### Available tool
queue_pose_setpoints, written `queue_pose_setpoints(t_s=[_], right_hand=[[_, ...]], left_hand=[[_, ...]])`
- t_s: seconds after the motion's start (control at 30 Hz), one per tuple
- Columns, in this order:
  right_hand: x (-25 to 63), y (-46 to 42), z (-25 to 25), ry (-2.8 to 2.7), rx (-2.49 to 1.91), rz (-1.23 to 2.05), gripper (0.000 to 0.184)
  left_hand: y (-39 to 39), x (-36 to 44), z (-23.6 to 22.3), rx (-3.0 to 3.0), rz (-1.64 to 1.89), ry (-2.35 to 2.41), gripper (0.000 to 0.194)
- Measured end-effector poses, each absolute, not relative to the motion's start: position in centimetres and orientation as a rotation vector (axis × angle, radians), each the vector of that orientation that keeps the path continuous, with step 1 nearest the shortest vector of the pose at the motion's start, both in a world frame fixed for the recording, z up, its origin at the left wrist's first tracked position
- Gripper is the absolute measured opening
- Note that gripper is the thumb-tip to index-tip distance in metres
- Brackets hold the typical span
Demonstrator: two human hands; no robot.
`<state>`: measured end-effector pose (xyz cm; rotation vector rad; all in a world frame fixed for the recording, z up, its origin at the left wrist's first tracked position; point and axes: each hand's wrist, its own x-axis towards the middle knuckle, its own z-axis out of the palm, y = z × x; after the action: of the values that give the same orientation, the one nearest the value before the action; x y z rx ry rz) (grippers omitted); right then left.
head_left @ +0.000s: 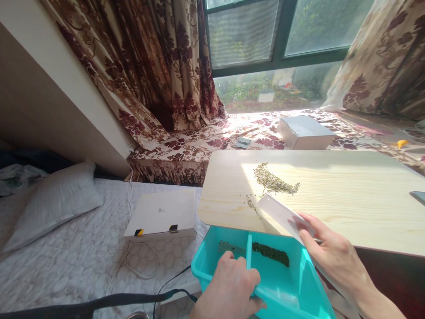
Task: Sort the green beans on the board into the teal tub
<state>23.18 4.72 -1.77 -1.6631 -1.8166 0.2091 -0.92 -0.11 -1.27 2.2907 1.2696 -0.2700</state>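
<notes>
My left hand (232, 283) grips the near rim of a teal divided bin (299, 288) held just below the edge of a light wooden tabletop (348, 199). Green beans (270, 253) lie in the bin's right compartment, and a few in the left one. My right hand (328, 252) holds a white flat card (280, 215) whose far end rests on the tabletop beside a curved pile of green beans (274, 181). A thin trail of beans (252, 204) runs toward the table's edge.
A white box (162, 215) with cables lies on the quilted bed at left, beside a grey pillow (49, 199). A grey box (305, 130) sits on the patterned window seat. Curtains frame the window. A dark object (419, 196) lies at the table's right edge.
</notes>
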Motion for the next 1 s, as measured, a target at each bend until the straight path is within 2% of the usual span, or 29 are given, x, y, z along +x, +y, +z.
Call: queue_pose_setpoints(t_s=[0.33, 1.0], right_hand=[[23.7, 4.9, -3.0, -1.844, -1.647, 0.257, 0.035], [22.6, 5.1, -1.8, -1.848, -1.553, 0.320, 0.032]], left_hand=[[-0.5, -2.3, -0.8, 2.182, -0.282, 1.435, 0.033], [-0.3, -2.8, -0.1, 2.069, -0.273, 1.510, 0.030]])
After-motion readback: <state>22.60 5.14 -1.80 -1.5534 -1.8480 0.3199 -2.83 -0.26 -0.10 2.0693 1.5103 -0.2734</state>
